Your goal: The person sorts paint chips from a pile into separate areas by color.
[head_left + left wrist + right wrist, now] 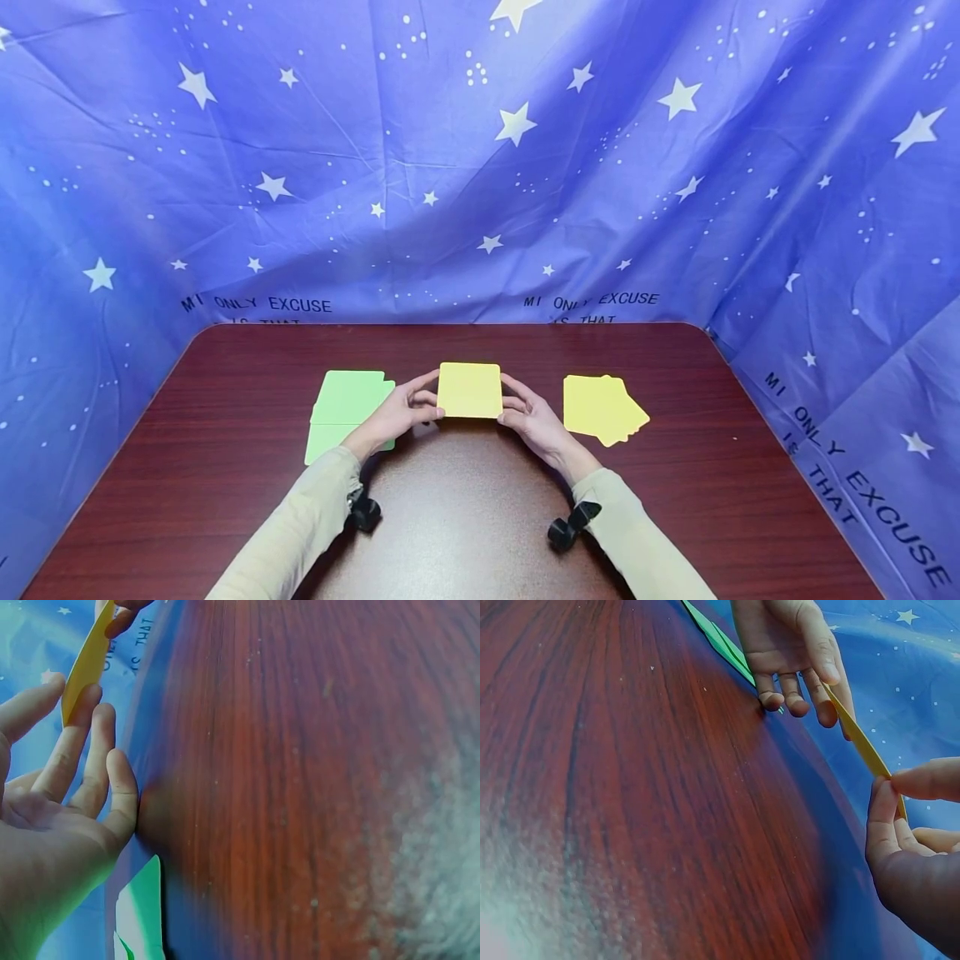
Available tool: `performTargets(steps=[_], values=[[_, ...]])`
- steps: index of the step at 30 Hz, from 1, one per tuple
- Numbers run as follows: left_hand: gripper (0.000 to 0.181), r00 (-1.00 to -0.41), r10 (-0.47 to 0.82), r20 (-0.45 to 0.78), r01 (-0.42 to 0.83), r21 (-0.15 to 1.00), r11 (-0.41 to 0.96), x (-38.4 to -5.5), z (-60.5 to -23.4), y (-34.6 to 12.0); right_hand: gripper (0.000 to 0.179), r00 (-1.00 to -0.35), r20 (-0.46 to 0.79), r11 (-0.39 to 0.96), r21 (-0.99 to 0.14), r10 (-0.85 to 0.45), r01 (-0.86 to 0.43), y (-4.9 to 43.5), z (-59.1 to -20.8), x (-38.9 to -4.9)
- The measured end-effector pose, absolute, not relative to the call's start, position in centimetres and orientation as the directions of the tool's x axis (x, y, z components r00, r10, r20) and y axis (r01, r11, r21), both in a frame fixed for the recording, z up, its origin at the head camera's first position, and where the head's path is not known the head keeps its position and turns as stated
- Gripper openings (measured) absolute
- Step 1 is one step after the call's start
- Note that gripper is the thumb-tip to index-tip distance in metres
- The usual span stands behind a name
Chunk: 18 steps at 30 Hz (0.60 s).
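A plain yellow square card (469, 390) with rounded corners is held up over the middle of the table between both hands. My left hand (401, 412) pinches its left edge between thumb and fingers, and my right hand (540, 425) pinches the right edge the same way. Seen nearly edge-on in the left wrist view, the card (88, 664) looks thin. The right wrist view shows the same card (862, 746) off the tabletop, with the left hand's lower fingers (793, 696) curving free beside it.
Several green cards (348, 400) lie overlapping on the table, partly under the left hand and wrist. To the right is a fanned pile of yellow cards (600, 408). The dark red wooden table (480, 508) is bordered by a blue star-printed cloth (450, 167).
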State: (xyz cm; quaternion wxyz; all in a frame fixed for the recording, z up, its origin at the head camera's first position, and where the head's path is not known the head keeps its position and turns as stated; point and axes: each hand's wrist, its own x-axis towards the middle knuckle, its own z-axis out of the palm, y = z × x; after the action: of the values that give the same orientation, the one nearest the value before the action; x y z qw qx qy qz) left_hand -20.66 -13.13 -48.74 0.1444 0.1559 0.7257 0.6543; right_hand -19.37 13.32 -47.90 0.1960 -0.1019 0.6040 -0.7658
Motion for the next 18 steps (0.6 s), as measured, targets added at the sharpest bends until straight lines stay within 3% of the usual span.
performTargets(steps=[12,18], values=[[0.079,-0.885,0.465,0.029,0.077,0.993,0.085,-20.5,-48.5,-12.0,0.074,-0.923,-0.072,-0.116,-0.985,-0.377,0.124,14.6,-47.9,-19.4],[0.08,-0.879,0.475,0.031,0.064,0.997,0.053,-20.6,-48.4,-11.1,0.07,-0.939,-0.042,0.039,-0.999,-0.341,0.03,15.3,-47.6,-19.6]])
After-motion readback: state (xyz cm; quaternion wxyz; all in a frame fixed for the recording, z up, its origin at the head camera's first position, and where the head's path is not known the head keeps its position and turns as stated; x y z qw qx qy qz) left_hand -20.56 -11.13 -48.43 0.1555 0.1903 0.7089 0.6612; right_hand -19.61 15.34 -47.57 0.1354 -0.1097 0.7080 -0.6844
